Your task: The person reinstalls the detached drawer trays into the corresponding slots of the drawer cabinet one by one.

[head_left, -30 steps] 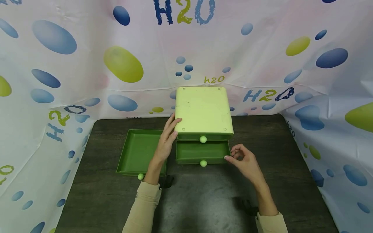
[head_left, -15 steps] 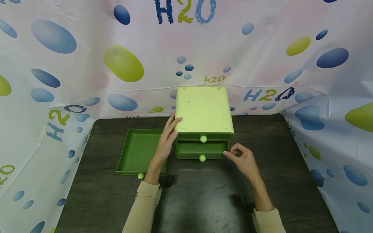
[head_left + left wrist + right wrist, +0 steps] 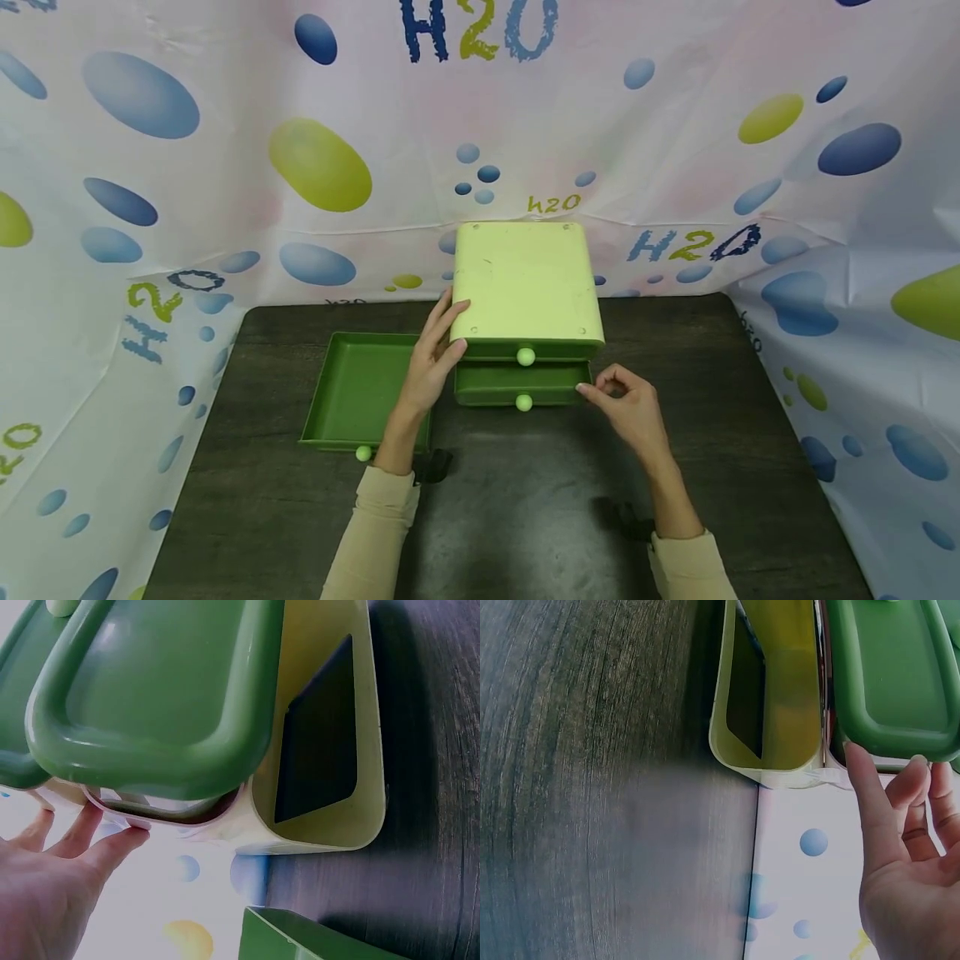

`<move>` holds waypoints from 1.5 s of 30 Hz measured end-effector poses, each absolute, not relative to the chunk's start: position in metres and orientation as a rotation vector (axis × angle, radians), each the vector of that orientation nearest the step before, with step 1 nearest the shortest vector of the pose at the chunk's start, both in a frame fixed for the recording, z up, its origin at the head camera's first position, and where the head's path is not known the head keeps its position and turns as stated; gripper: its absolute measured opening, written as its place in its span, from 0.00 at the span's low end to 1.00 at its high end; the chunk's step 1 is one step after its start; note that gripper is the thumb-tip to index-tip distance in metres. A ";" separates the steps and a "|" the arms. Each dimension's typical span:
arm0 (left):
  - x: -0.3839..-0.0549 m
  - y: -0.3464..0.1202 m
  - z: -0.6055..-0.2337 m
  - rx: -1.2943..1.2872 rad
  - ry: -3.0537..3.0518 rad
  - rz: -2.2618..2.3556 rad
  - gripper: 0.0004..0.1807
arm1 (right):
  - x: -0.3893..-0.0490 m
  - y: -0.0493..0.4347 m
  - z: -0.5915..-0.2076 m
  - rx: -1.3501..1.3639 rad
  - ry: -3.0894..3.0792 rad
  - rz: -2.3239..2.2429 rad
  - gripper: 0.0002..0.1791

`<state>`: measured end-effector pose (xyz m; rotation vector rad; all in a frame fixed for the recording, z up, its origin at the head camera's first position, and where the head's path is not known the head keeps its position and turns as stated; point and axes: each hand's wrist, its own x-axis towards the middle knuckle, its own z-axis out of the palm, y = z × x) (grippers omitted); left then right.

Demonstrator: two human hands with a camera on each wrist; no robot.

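Note:
A pale yellow-green drawer cabinet (image 3: 525, 279) stands at the back of the table. Its top drawer (image 3: 487, 352) is in, while the green middle drawer (image 3: 491, 393) sticks partly out. Along the cabinet's left side rests my left hand (image 3: 426, 375), fingers spread and fingertips touching the wall. My right hand (image 3: 633, 417) holds the middle drawer at its right front corner, the thumb at the front and the other fingers bent beside it. In the right wrist view, the lowest compartment (image 3: 787, 712) has no drawer in it.
A separate green drawer (image 3: 356, 392) with a round knob (image 3: 363, 453) lies on the dark wooden table (image 3: 247, 500), left of the cabinet and partly behind my left forearm. A patterned curtain (image 3: 390, 167) hangs close behind the cabinet and along both sides.
The middle drawer has slid further into the cabinet, and my right hand has moved inward with it. My left hand stays on the cabinet's left side.

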<state>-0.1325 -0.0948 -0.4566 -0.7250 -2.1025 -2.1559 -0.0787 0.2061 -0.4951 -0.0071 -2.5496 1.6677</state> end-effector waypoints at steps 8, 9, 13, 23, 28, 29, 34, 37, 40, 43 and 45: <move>-0.135 -0.089 -0.458 -0.772 -2.042 -2.198 0.27 | -0.089 0.213 -0.514 -0.071 -2.494 1.579 0.14; -0.135 -0.089 -0.458 -0.778 -2.039 -2.196 0.27 | -0.089 0.213 -0.514 -0.078 -2.488 1.568 0.14; -0.134 -0.089 -0.458 -0.769 -2.040 -2.186 0.27 | -0.092 0.210 -0.515 -0.104 -2.479 1.551 0.15; -0.135 -0.092 -0.458 -0.752 -2.060 -2.155 0.26 | -0.095 0.203 -0.516 -0.166 -2.447 1.511 0.18; -0.135 -0.093 -0.457 -0.764 -2.056 -2.157 0.26 | -0.097 0.202 -0.516 -0.172 -2.466 1.415 0.27; -0.135 -0.093 -0.456 -0.765 -2.058 -2.155 0.26 | -0.098 0.202 -0.516 -0.173 -2.473 1.397 0.27; -0.134 -0.093 -0.456 -0.751 -2.071 -2.136 0.26 | -0.102 0.199 -0.517 -0.175 -2.493 1.325 0.26; -0.134 -0.094 -0.456 -0.746 -2.075 -2.129 0.26 | -0.105 0.196 -0.517 -0.174 -2.492 1.296 0.25; -0.134 -0.094 -0.456 -0.747 -2.069 -2.129 0.26 | -0.106 0.194 -0.517 -0.163 -2.488 1.298 0.23; -0.134 -0.095 -0.457 -0.757 -2.058 -2.130 0.26 | -0.106 0.193 -0.518 -0.144 -2.500 1.307 0.23; -0.134 -0.095 -0.457 -0.763 -2.049 -2.135 0.25 | -0.105 0.193 -0.518 -0.131 -2.518 1.309 0.24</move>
